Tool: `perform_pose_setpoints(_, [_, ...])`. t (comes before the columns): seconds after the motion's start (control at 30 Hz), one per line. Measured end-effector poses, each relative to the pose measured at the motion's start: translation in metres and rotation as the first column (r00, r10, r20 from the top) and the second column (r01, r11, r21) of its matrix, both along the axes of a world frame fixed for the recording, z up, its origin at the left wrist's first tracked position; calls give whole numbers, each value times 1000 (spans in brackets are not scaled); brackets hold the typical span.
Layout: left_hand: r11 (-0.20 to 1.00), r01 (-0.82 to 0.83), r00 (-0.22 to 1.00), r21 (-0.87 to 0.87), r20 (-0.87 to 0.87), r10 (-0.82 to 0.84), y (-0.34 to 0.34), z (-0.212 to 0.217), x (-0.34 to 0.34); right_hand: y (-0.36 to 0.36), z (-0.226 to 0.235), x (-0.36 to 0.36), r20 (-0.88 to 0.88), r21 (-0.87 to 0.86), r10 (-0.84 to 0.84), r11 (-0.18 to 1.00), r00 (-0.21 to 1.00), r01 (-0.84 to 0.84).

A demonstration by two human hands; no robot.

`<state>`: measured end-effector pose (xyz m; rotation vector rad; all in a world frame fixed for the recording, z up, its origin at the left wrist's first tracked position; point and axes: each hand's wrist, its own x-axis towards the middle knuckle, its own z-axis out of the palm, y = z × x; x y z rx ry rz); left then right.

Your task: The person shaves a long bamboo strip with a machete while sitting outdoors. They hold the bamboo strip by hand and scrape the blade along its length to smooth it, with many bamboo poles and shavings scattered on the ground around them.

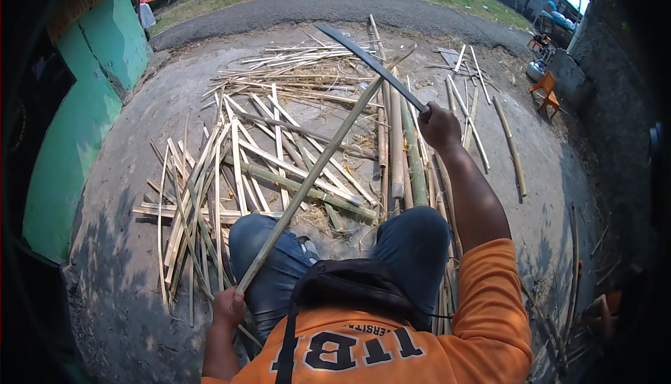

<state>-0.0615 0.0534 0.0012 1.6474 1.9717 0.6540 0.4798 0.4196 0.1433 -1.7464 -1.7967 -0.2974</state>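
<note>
My left hand (228, 307), low at the left beside my knee, is closed round the near end of a long bamboo strip (316, 173). The strip slants up and away to the right across my left knee. In my closed right hand (442, 126) is the handle of a machete (360, 52), held out in front at arm's length. Its long dark blade points up and to the left and crosses the strip near the strip's far end. Whether the edge is cutting into the bamboo, I cannot tell.
Split bamboo strips (199, 195) lie heaped on the ground at left, with more (286, 80) farther off. Round bamboo poles (397, 153) run away from my knees. A single pole (510, 146) lies at right. An orange chair (546, 94) stands by the right wall; a green wall (77, 139) is left.
</note>
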Motion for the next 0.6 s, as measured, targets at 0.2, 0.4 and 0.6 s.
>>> perform_pose_setpoints(0.2, [999,31,998,24,54,-32,2,-1,2,-32,2,-25,80,27,213,976,974,-216])
perform_pose_setpoints(0.4, [999,30,997,32,76,-33,3,-15,-5,5,-6,24,-70,16,19,1000,997,-18])
perform_pose_setpoints(0.6, [1000,10,1000,-22,-3,-10,2,-4,1,0,-14,29,-197,-6,-8,1000,980,7])
